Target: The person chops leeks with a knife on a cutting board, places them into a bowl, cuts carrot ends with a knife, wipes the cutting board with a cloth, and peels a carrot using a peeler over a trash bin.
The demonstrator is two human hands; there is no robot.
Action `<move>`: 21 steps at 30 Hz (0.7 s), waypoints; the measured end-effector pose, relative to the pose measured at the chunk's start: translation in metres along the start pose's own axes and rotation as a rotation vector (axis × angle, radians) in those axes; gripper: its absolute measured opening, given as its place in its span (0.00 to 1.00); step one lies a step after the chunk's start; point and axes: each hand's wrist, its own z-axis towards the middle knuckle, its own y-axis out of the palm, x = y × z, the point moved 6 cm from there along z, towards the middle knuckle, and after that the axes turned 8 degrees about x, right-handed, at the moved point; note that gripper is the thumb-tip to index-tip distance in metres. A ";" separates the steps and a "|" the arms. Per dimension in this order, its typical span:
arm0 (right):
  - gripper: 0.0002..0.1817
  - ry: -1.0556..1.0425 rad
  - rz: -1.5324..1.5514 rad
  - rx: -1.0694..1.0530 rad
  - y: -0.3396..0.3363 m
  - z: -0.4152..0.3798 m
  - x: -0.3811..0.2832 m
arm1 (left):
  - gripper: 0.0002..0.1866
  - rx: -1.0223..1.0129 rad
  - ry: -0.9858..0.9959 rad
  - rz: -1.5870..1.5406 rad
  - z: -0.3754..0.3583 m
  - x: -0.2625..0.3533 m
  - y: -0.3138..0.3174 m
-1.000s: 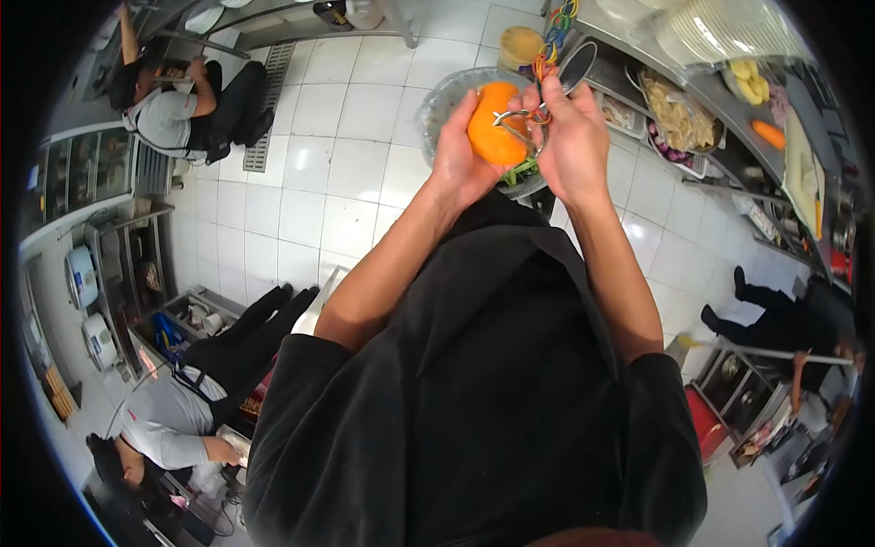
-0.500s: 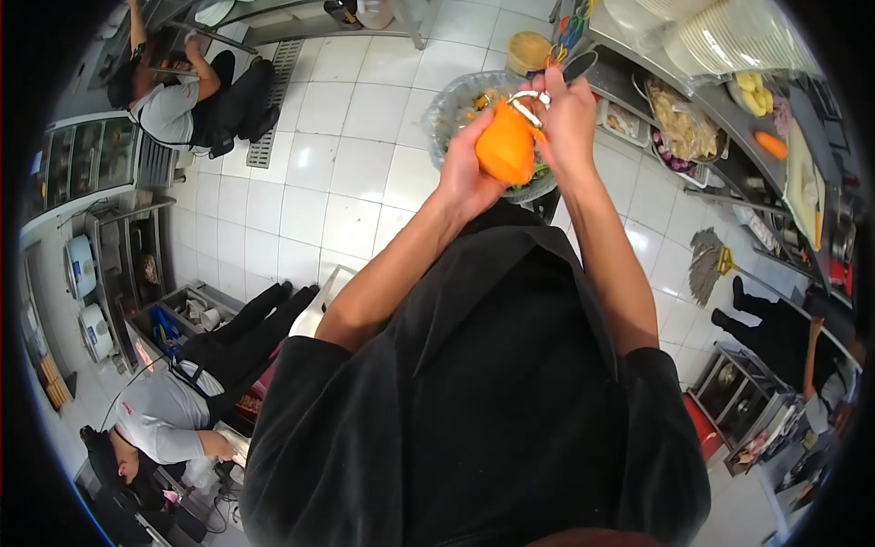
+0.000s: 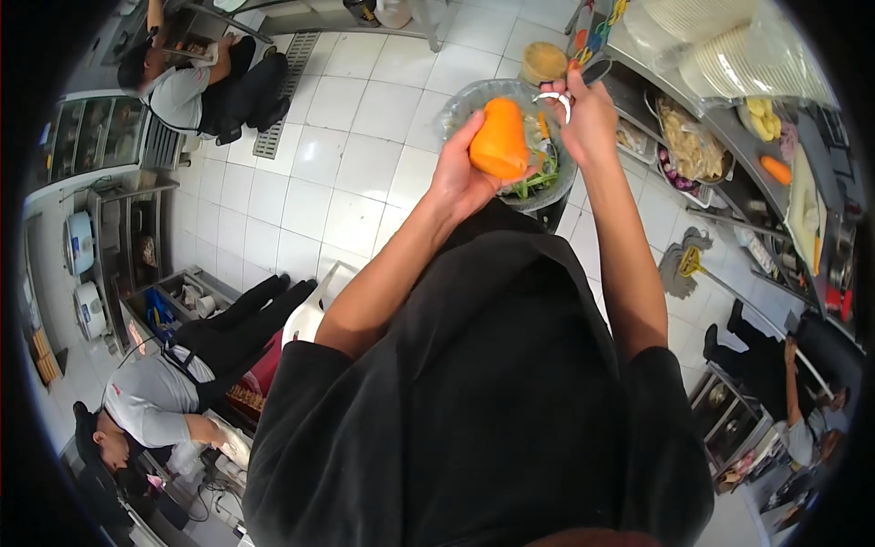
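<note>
My left hand (image 3: pixel 458 175) is wrapped round a thick, bright orange carrot (image 3: pixel 499 139), held upright with its smooth side facing me. To its right, my right hand (image 3: pixel 589 120) grips a peeler (image 3: pixel 555 98) with a white head. A small gap separates the peeler from the carrot. Below both hands is a bin lined with a clear plastic bag (image 3: pixel 453 108). Green scraps (image 3: pixel 536 180) and orange peelings lie inside it. Part of the bin is hidden behind the carrot and my left hand.
A round tub (image 3: pixel 544 64) stands beyond the bin. Shelving on the right holds bagged containers (image 3: pixel 743 55), another carrot (image 3: pixel 775 170) and a bag of pale food (image 3: pixel 688 141). A mop (image 3: pixel 682 264) is at right. Several people work around the kitchen, one at lower left (image 3: pixel 150 401).
The peeler has come away from the carrot as my right hand moved right. My left hand has turned the carrot more upright. More of the bin's contents now show.
</note>
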 end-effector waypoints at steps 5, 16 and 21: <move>0.09 0.054 0.157 -0.166 0.021 -0.068 -0.025 | 0.22 -0.088 -0.005 -0.027 0.014 -0.004 0.012; 0.08 -0.094 0.187 -0.216 0.021 -0.078 -0.034 | 0.24 -0.129 0.003 -0.004 0.024 -0.015 0.029; 0.07 -0.075 0.171 -0.250 0.023 -0.078 -0.029 | 0.23 -0.115 0.005 -0.016 0.018 -0.014 0.029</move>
